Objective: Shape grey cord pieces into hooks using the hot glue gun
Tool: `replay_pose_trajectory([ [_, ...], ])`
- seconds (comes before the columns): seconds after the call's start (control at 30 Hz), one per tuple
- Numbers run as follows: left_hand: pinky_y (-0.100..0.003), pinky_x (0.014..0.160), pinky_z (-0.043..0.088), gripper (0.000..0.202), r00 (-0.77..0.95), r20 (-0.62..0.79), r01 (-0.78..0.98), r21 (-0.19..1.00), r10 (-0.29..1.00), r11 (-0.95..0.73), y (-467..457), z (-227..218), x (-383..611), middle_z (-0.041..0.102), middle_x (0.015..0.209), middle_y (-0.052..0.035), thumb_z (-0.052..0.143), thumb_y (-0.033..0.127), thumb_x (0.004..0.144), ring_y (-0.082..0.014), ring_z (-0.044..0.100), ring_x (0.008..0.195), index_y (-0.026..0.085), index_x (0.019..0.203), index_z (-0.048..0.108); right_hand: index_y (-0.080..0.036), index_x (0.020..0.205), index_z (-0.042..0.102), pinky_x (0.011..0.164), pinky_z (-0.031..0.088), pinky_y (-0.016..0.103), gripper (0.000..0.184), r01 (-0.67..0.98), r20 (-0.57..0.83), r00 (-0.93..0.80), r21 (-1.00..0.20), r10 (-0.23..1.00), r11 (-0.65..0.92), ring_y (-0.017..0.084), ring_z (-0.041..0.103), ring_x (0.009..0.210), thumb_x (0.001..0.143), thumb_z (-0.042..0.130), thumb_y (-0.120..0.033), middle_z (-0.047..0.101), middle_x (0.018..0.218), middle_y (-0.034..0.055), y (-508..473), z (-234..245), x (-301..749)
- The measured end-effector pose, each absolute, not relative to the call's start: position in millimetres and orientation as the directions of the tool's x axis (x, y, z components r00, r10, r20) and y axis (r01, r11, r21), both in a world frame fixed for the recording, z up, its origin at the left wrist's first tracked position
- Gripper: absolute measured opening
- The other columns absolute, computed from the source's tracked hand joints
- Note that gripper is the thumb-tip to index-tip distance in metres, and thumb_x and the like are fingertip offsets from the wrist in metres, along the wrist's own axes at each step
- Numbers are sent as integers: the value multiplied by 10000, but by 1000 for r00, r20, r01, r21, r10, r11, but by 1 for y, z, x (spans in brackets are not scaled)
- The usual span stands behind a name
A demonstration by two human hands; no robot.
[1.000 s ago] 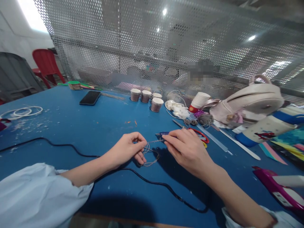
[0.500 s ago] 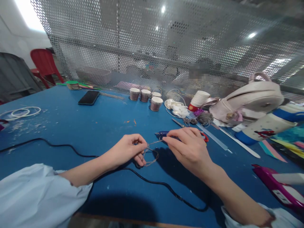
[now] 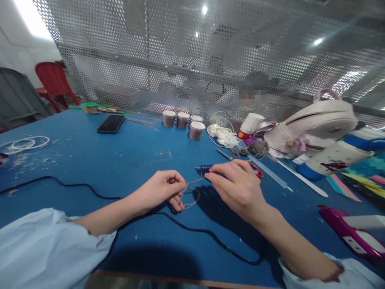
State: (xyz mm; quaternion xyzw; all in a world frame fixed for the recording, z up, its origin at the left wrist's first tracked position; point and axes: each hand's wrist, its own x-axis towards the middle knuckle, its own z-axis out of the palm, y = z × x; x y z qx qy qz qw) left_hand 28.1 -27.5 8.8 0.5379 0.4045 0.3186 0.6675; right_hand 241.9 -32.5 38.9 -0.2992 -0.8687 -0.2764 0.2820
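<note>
My left hand (image 3: 164, 192) pinches a thin grey cord (image 3: 190, 194) between thumb and fingers; the cord loops down onto the blue table (image 3: 126, 160). My right hand (image 3: 237, 188) is closed on the other end of the cord, pulled taut between the two hands. Just beyond my right fingers lies a dark blue pen-like tool (image 3: 204, 169), with red-handled scissors (image 3: 255, 169) partly hidden behind the hand.
A black cable (image 3: 90, 188) snakes across the table under my arms. At the back stand several small cups (image 3: 197, 130), a black phone (image 3: 110, 123), a stack of paper cups (image 3: 252, 124), a white bag (image 3: 319, 124) and cord spools (image 3: 258, 148). A magenta tool (image 3: 351, 237) lies right.
Both hands keep their pinch on the cord and barely move; the view has shifted slightly left and down.
</note>
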Motion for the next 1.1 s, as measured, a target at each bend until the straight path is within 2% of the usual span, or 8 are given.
replay_pose_trajectory([
  [0.23, -236, 468, 520, 202, 436, -218, -9, 969, 873, 246, -27, 10, 29, 569, 534, 19, 611, 309, 763, -172, 665, 500, 152, 714, 494, -199, 820, 636, 772, 351, 320, 152, 690, 650, -656, 311, 384, 654, 127, 564, 703, 829, 541, -81, 688, 834, 20, -32, 38, 241],
  [0.4, -232, 438, 511, 151, 424, -227, -13, 966, 877, 256, -27, 10, 29, 562, 521, 22, 585, 258, 768, -174, 659, 479, 152, 709, 495, -196, 820, 629, 750, 340, 311, 135, 685, 644, -663, 315, 382, 657, 122, 543, 678, 830, 545, -91, 686, 817, 13, -32, 37, 239],
  [0.67, -241, 427, 517, 133, 379, -203, -60, 968, 903, 243, -25, 11, 28, 564, 529, 16, 580, 220, 760, -164, 645, 458, 150, 685, 496, -172, 902, 627, 747, 367, 330, 114, 672, 604, -681, 292, 414, 680, 151, 565, 726, 829, 559, -117, 688, 862, 44, -30, 34, 239],
  [0.8, -217, 417, 510, 118, 342, -210, -139, 953, 916, 270, -21, 8, 26, 563, 539, 14, 595, 185, 748, -155, 644, 461, 143, 683, 506, -178, 974, 614, 784, 398, 352, 165, 679, 649, -647, 251, 400, 690, 191, 591, 871, 827, 557, -128, 681, 982, 85, -33, 38, 239],
  [0.9, -178, 420, 500, 139, 287, -227, -213, 932, 931, 293, -16, 9, 22, 559, 514, -2, 579, 152, 764, -142, 644, 474, 133, 648, 505, -179, 961, 612, 758, 432, 334, 149, 660, 659, -622, 150, 423, 736, 180, 605, 838, 833, 552, -134, 683, 942, 84, -41, 47, 247],
  [0.97, -162, 426, 500, 157, 239, -232, -272, 916, 943, 294, -12, 10, 20, 552, 510, -3, 560, 136, 782, -129, 642, 480, 128, 635, 506, -184, 911, 616, 697, 444, 293, 100, 660, 563, -624, 10, 541, 751, 156, 608, 756, 855, 535, -165, 680, 841, 54, -47, 52, 258],
  [1.03, -157, 428, 506, 149, 187, -237, -326, 900, 953, 288, -9, 10, 19, 545, 530, 6, 544, 119, 792, -119, 640, 484, 126, 647, 512, -205, 850, 620, 627, 436, 257, 107, 713, 349, -625, -111, 699, 693, 136, 605, 683, 877, 519, -225, 665, 756, 16, -51, 55, 273],
  [1.1, -159, 427, 511, 136, 153, -243, -350, 893, 958, 282, -8, 10, 18, 541, 547, 11, 537, 111, 796, -117, 640, 487, 126, 663, 518, -224, 783, 621, 550, 404, 242, 147, 803, 168, -567, -103, 806, 587, 131, 596, 612, 872, 529, -294, 657, 705, -7, -51, 54, 290],
])
